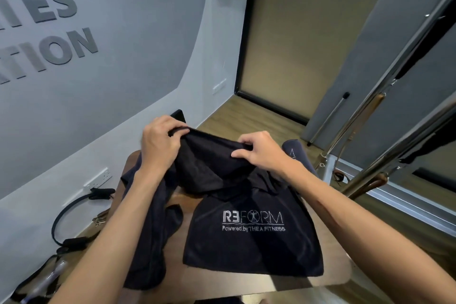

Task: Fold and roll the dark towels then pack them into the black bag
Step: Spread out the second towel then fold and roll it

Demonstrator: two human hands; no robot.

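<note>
Both hands are raised over the table [328, 279], each pinching the top edge of one dark towel [209, 163]: the left hand [160, 145] is curled round the left corner, the right hand [261, 153] nips the hem between thumb and fingers, so the cloth hangs slack between them. Nearest the body, a second towel [251, 244] with a white logo is spread flat on the table, and a third [153, 237] is draped in a crumpled strip off the left edge. The held towel is judged to be at the start of its fold. For a clean result, the two corners should be drawn apart until the top edge is taut and level, then the cloth laid down square before any crease is made; a sagging middle would give a lopsided roll. Beyond the right hand, a rolled dark bundle [293, 153] lies at the table's far side, apparently finished. A black shape [179, 116] behind the left hand may be the bag, but this cannot be told. On the floor to the left lies a ring [74, 224].
</note>
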